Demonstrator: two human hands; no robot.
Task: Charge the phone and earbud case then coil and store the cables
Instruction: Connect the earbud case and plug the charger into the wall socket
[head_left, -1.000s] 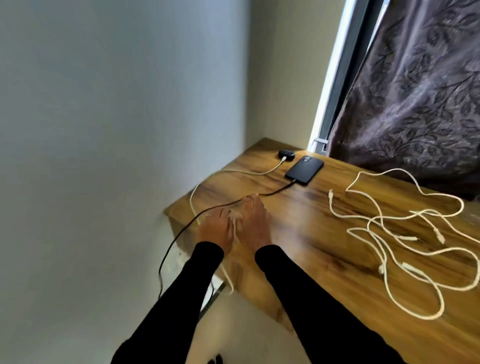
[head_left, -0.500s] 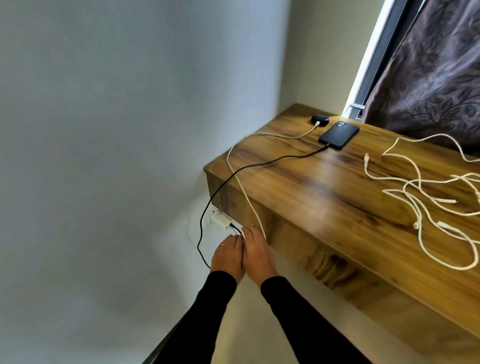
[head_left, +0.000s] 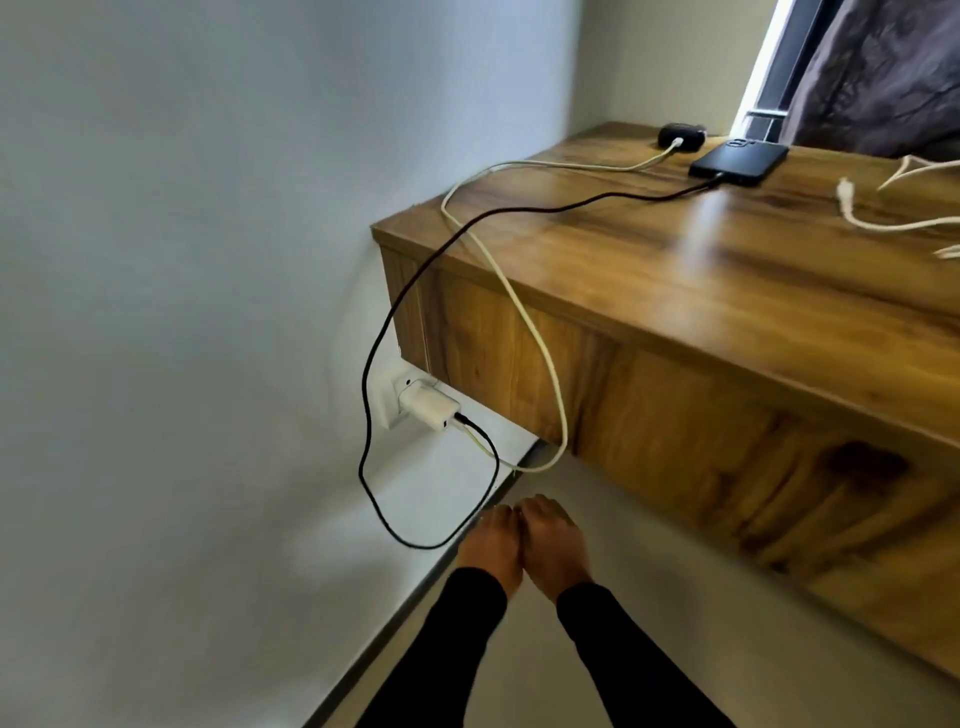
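Head view: phone (head_left: 740, 162) flat at the far end of the desk (head_left: 727, 291), earbud case (head_left: 681, 136) just behind it, near the wall. Black cable (head_left: 374, 358) plugged into the phone, trailing over the desk edge, looping low and rising into the white charger (head_left: 428, 405) in the wall socket. White cable (head_left: 540, 338) plugged into the case, draped down the desk front and curving back to the same charger. More white cables (head_left: 883, 221) loose at the right edge, well apart from the phone.

Left hand (head_left: 491, 540) and right hand (head_left: 553, 540) side by side below the charger, touching each other, backs up, gripping nothing visible; fingers pointing away, whether curled or straight impossible to tell.

Both cables likely light, limp and springy: prone to kink and to slide off the glossy desk. Best taken at the stiff plug housings for unplugging, never by the cord; for coiling, pinched near one end and run through loose fingers. Phone probably slick, worth steadying while pulling its plug.
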